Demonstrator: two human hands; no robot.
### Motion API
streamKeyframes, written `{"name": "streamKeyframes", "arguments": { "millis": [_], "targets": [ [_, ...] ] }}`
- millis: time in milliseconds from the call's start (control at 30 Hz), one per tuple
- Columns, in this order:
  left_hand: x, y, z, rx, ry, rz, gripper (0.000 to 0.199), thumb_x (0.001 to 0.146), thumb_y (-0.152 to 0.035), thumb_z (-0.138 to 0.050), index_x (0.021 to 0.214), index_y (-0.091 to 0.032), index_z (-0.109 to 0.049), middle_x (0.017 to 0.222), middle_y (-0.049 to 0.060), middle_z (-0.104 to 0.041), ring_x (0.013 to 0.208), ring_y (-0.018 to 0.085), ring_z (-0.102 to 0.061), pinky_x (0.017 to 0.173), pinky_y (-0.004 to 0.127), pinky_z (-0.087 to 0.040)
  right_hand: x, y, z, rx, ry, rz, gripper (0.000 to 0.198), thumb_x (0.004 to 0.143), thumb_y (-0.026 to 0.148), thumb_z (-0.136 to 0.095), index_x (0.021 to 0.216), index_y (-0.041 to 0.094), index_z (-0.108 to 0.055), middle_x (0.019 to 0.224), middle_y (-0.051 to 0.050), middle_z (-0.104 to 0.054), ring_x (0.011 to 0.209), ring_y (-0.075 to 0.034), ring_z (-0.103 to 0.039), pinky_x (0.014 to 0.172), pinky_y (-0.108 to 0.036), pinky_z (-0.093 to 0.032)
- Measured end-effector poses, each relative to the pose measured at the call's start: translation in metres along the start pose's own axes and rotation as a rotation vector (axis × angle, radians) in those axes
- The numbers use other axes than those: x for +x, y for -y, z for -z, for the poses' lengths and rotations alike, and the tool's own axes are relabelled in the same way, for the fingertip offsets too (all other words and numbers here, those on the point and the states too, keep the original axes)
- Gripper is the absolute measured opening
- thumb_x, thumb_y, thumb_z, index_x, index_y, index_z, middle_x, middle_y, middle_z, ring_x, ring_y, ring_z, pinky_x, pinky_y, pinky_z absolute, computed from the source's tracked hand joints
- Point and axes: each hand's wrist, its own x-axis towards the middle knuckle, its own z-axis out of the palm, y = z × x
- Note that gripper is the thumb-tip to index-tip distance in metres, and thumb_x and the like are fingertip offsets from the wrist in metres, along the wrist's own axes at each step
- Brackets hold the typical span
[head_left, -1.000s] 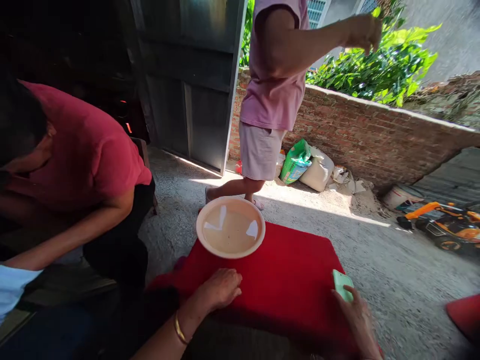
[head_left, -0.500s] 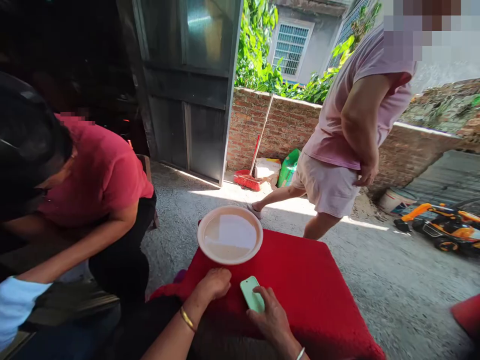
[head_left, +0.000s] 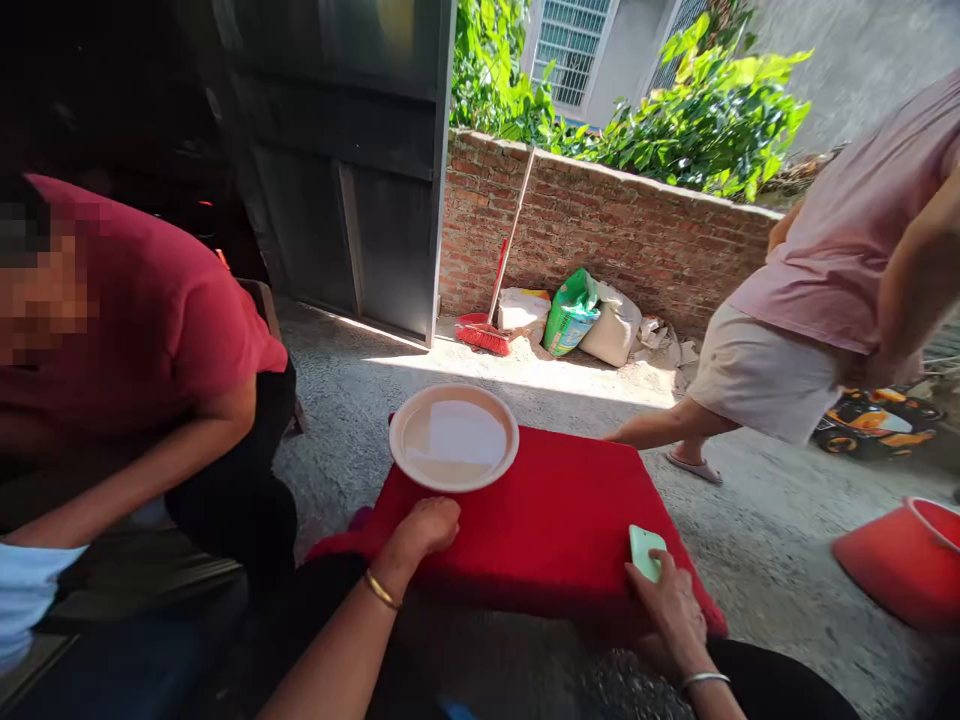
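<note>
On the red-covered table [head_left: 540,520], a pale basin [head_left: 399,450] with clear liquid in it stands at the far left corner. My left hand [head_left: 431,525] is closed in a fist just in front of the basin, over the cloth. Whatever may be inside that fist is hidden. Toward the table's right edge, my right hand [head_left: 675,595] grips a flat, pale green rounded rectangle [head_left: 643,550] between thumb and fingers. Its kind is not clear, and its lower part is covered by the hand.
A person in a red shirt [head_left: 202,310] bends forward at the left. Another person in a pink shirt [head_left: 847,270] walks at the right. A red bucket [head_left: 885,560] is on the right floor. A broom [head_left: 487,335] and sacks [head_left: 611,325] line the brick wall [head_left: 637,225].
My right hand has carried the pale green rectangle rightward across the table. My left fist stays near the basin. The person in pink has stepped right, and the red bucket shows more fully.
</note>
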Motion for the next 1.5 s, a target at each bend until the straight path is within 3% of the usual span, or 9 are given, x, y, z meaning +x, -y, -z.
{"name": "streamKeyframes", "arguments": {
  "millis": [200,300,500,700,800,967,1067,1333,1500],
  "targets": [
    [-0.002,0.002,0.002,0.003,0.002,0.021,0.035,0.092,-0.017,-0.041,0.108,-0.013,-0.073,0.118,0.019,-0.072,0.115,0.03,-0.066,0.097,0.043,-0.051,-0.095,0.138,-0.036,0.014,0.299,0.468,0.039,0.082,0.035,-0.063,0.12,0.026,-0.059,0.111,-0.007,-0.064,0.095,-0.023,-0.07,0.077,-0.03,-0.051],
    [-0.006,0.001,0.004,0.002,-0.01,0.029,0.038,0.092,-0.015,-0.039,0.108,-0.014,-0.073,0.118,0.018,-0.072,0.115,0.028,-0.067,0.098,0.041,-0.051,-0.121,0.166,-0.046,0.12,0.395,0.662,0.045,0.073,0.027,-0.071,0.118,0.027,-0.061,0.111,-0.006,-0.064,0.096,-0.022,-0.068,0.082,-0.028,-0.05],
    [-0.013,0.004,0.005,-0.009,-0.017,0.049,0.038,0.091,-0.015,-0.04,0.111,-0.011,-0.072,0.119,0.019,-0.072,0.115,0.028,-0.066,0.098,0.041,-0.052,-0.057,0.089,-0.023,0.344,0.189,0.412,0.043,0.077,0.049,-0.06,0.113,0.026,-0.061,0.104,-0.007,-0.064,0.099,-0.026,-0.066,0.086,-0.037,-0.052],
    [-0.012,0.005,0.004,-0.014,0.004,0.048,0.037,0.091,-0.014,-0.043,0.114,-0.008,-0.071,0.12,0.021,-0.071,0.117,0.029,-0.066,0.099,0.041,-0.051,0.01,-0.017,-0.002,0.145,0.008,0.028,0.052,0.079,0.064,-0.05,0.11,0.025,-0.062,0.101,-0.016,-0.064,0.104,-0.04,-0.065,0.078,-0.05,-0.051],
    [-0.008,0.004,0.004,-0.012,0.019,0.057,0.036,0.091,-0.013,-0.043,0.113,-0.007,-0.072,0.119,0.022,-0.071,0.116,0.03,-0.066,0.099,0.042,-0.052,-0.018,0.005,-0.016,0.081,0.085,0.056,0.054,0.079,0.062,-0.05,0.117,0.025,-0.06,0.106,-0.014,-0.063,0.098,-0.036,-0.067,0.075,-0.046,-0.052],
    [-0.005,0.001,0.005,0.001,0.011,0.072,0.036,0.091,-0.011,-0.043,0.111,-0.008,-0.073,0.116,0.022,-0.072,0.115,0.03,-0.067,0.097,0.041,-0.052,-0.096,0.099,-0.046,0.232,0.355,0.539,0.04,0.074,0.038,-0.064,0.113,0.032,-0.064,0.107,-0.004,-0.064,0.092,-0.022,-0.067,0.077,-0.031,-0.05],
    [-0.01,-0.001,0.005,0.004,-0.01,0.066,0.036,0.092,-0.013,-0.041,0.11,-0.012,-0.073,0.117,0.019,-0.072,0.115,0.028,-0.067,0.098,0.04,-0.051,-0.088,0.118,-0.044,0.352,0.407,0.628,0.039,0.072,0.038,-0.066,0.11,0.032,-0.067,0.105,-0.002,-0.066,0.094,-0.021,-0.066,0.08,-0.029,-0.05],
    [-0.023,-0.005,0.01,-0.021,-0.043,0.04,0.033,0.094,-0.018,-0.042,0.111,-0.014,-0.07,0.119,0.017,-0.072,0.118,0.028,-0.064,0.099,0.04,-0.049,0.094,0.029,0.001,0.171,0.02,-0.079,0.058,0.072,0.056,-0.059,0.115,0.018,-0.066,0.095,-0.014,-0.069,0.093,-0.034,-0.066,0.079,-0.042,-0.051],
    [-0.021,-0.007,0.009,-0.03,-0.028,0.056,0.032,0.094,-0.018,-0.043,0.111,-0.015,-0.07,0.119,0.016,-0.072,0.116,0.027,-0.065,0.098,0.04,-0.048,0.088,0.065,-0.009,0.056,0.088,-0.131,0.066,0.078,0.062,-0.051,0.126,0.017,-0.06,0.111,-0.02,-0.065,0.1,-0.035,-0.066,0.079,-0.043,-0.051]
  ]
}}
